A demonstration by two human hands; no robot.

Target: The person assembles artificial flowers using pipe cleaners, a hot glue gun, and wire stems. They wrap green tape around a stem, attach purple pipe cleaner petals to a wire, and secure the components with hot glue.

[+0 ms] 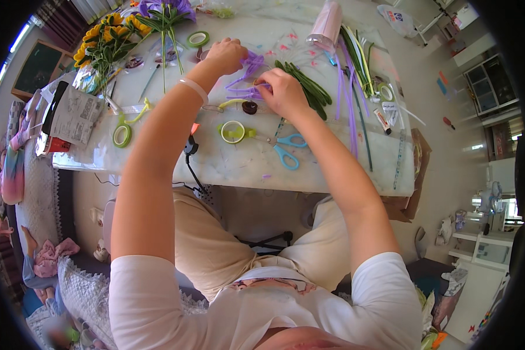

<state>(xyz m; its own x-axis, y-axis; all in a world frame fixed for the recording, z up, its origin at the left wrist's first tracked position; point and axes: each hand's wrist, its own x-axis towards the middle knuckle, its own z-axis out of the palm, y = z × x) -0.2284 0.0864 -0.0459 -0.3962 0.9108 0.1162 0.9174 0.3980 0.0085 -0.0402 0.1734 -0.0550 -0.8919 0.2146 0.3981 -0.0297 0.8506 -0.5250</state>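
My left hand [226,56] reaches over the table with its fingers bent round one end of some purple pipe cleaners [252,63]. To its right, my right hand [283,92] is closed in a pinch beside the purple loops. What sits between those fingertips is too small to make out. Dark green pipe-cleaner leaves [309,87] lie just beyond the right hand. Nearer to me are a small dark brown roll [249,107], a green roll of tape [233,132] and blue-handled scissors [288,156].
Yellow flowers [108,38] and a purple flower [168,14] lie at the far left. Another green tape roll [122,135] is left of my forearm. Purple and green pipe cleaners [351,99] and a pink cylindrical pack [326,24] lie right. A black cable [191,149] hangs over the front edge.
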